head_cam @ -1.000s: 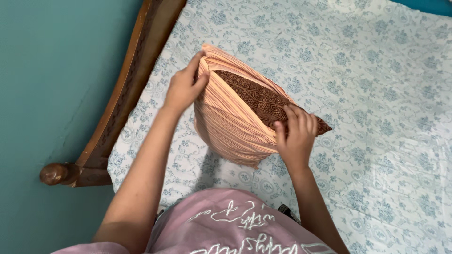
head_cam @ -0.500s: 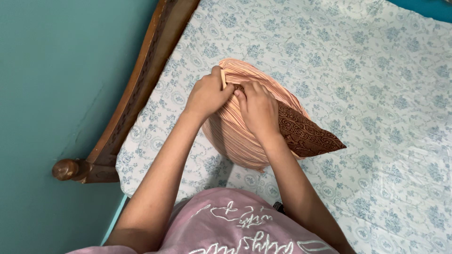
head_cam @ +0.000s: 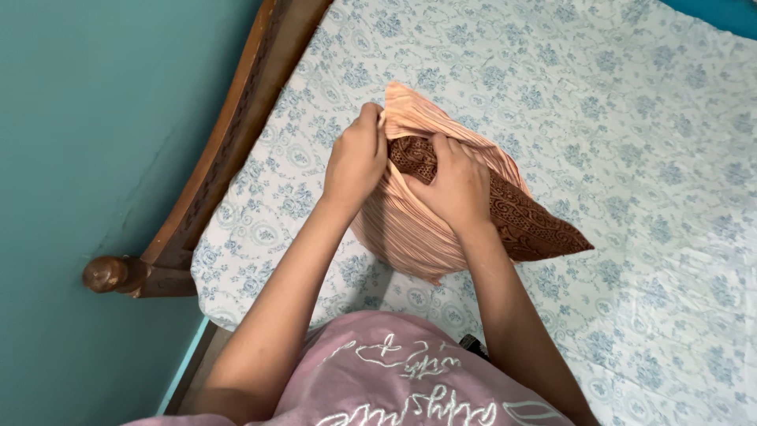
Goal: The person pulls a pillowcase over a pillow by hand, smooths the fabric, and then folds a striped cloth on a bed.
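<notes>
A peach-orange cover (head_cam: 410, 229) with fine pale stripes wraps a dark brown pillow (head_cam: 528, 225) printed with a lighter brown scrolling motif. Beneath them, the sheet (head_cam: 631, 118) is white with soft blue flower sprays and round medallions. The bed frame (head_cam: 229, 150) is reddish-brown carved wood, ending in a glossy rounded knob. The wall (head_cam: 87, 118) is flat teal. A dusty pink shirt (head_cam: 394, 394) carries white looping script across it.

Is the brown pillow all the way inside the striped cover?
No, partly out. The brown pillow shows through the striped cover's open mouth, one corner sticking out.
</notes>
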